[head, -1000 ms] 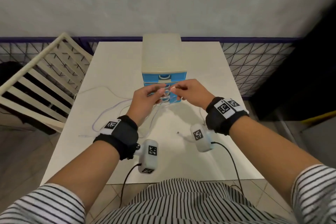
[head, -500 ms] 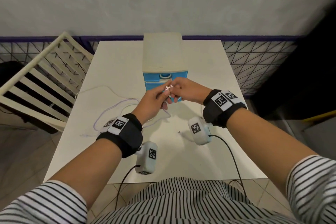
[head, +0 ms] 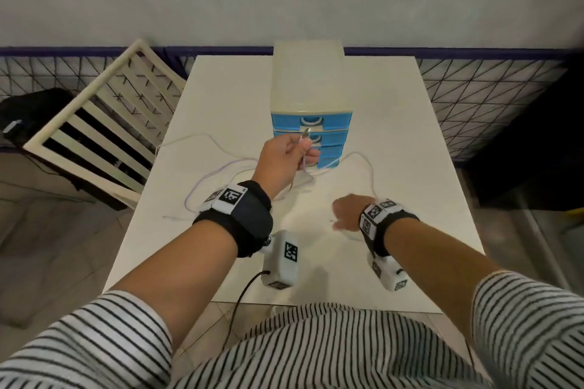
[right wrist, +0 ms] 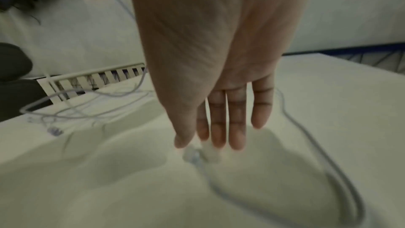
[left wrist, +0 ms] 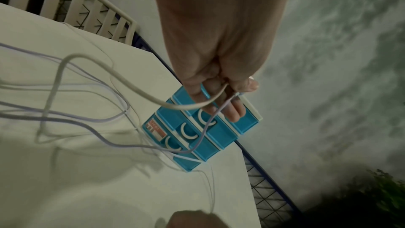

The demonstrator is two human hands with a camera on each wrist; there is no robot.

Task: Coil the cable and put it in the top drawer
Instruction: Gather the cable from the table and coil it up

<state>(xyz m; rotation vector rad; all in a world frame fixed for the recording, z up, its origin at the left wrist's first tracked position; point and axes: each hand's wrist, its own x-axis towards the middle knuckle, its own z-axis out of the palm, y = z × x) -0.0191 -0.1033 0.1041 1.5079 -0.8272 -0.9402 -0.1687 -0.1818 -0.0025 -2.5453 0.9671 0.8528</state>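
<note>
A thin white and lilac cable (head: 218, 169) sprawls in loose loops over the white table (head: 410, 136). My left hand (head: 292, 153) is raised in front of the drawer unit (head: 311, 110) and grips the cable near its metal plug (head: 306, 133). In the left wrist view two strands (left wrist: 197, 105) pass through my curled fingers. The blue top drawer (head: 311, 121) is closed. My right hand (head: 346, 211) is low over the near table, fingers straight. Its fingertips (right wrist: 235, 143) are at the cable's other connector (right wrist: 197, 155); whether they touch it is blurred.
A white slatted frame (head: 94, 126) leans at the table's left edge, with a black bag (head: 28, 114) on the floor behind it. Wire mesh fencing (head: 474, 98) runs behind and to the right. More cable (right wrist: 317, 153) curves right of my right hand.
My right hand has let go at the plug, dropped and pulled back to the near table by the other connector. My left hand still holds the plug end up by the drawers.
</note>
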